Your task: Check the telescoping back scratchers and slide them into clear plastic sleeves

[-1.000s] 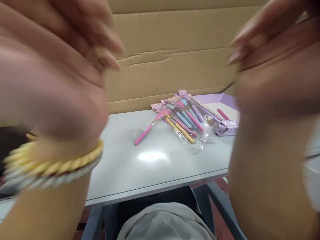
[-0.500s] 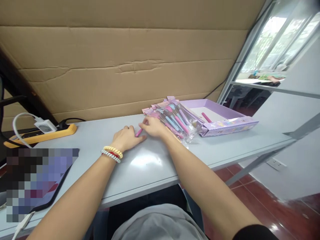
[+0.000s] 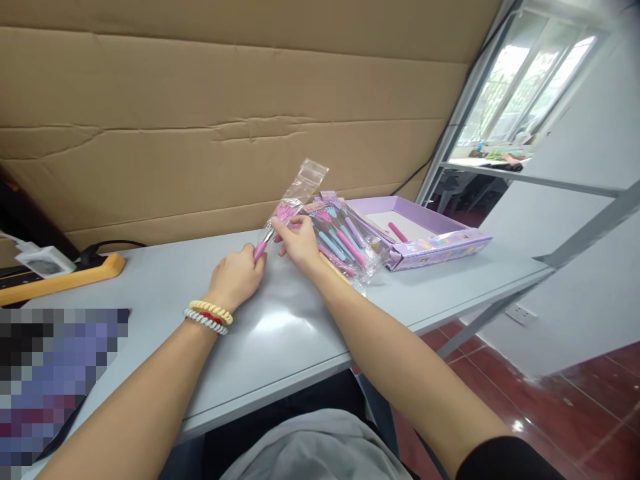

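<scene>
A pink back scratcher [image 3: 284, 212] with a claw-shaped head and a metal shaft is tilted up above the table, with a clear plastic bag [image 3: 305, 180] around its upper part. My left hand [image 3: 237, 277], with bracelets at the wrist, is closed round the pink handle end. Thumb and fingers of my right hand [image 3: 300, 243] pinch the bag and shaft just below the claw. Right beside that hand lies a pile of bagged back scratchers [image 3: 345, 237] in pink, blue and purple.
Behind the pile sits an open purple box [image 3: 440, 247] with one pink stick [image 3: 397, 232] inside. A yellow power strip [image 3: 95, 273] with a white charger [image 3: 45, 261] and a blurred-out device [image 3: 55, 380] are at left. Cardboard [image 3: 200, 100] stands along the table's back edge.
The pink back scratcher, mostly hidden by my hands before, is now raised and tilted with its bag showing above. My left hand has closed on the handle. The view has shifted right.
</scene>
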`<action>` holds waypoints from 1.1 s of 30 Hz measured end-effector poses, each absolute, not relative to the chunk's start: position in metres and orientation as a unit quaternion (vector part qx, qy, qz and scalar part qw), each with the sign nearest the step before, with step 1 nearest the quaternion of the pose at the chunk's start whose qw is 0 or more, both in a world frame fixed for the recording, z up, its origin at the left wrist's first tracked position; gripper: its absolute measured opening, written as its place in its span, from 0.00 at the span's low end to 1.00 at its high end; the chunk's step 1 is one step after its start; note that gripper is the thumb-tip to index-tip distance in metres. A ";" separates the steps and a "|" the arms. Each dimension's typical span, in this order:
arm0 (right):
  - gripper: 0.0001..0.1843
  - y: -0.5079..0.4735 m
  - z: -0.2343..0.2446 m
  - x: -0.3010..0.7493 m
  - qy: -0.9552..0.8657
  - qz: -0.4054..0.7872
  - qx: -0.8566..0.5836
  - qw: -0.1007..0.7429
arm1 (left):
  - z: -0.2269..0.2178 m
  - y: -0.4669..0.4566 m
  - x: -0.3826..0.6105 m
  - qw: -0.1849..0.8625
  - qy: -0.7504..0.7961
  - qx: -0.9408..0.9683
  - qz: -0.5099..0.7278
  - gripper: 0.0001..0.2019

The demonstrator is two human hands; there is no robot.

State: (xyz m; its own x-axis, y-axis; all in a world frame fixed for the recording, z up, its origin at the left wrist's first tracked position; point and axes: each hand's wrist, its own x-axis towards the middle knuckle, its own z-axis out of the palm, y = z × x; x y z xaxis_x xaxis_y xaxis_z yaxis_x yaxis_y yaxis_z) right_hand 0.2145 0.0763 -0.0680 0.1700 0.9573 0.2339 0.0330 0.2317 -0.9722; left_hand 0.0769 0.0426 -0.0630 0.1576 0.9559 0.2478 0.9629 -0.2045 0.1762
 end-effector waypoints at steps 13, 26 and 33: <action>0.18 0.069 -0.061 0.219 -0.496 0.513 -0.405 0.571 | -0.056 0.036 0.073 -0.022 -0.615 -0.734 -0.286 0.17; 0.13 0.069 -0.059 0.220 -0.442 0.597 -0.373 0.556 | -0.052 0.036 0.073 -0.100 -0.606 -0.689 -0.385 0.17; 0.13 0.076 -0.055 0.228 -0.347 0.553 -0.373 0.660 | -0.051 0.044 0.067 -0.482 -0.406 -0.603 -0.489 0.17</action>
State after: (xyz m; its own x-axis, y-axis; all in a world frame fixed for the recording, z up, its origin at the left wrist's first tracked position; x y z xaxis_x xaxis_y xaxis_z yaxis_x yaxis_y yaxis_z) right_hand 0.2284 0.0762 -0.0550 0.1483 0.9879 0.0458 -0.4707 0.1112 -0.8752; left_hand 0.0669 0.0443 -0.0511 0.1918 0.9611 0.1985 0.0173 -0.2055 0.9785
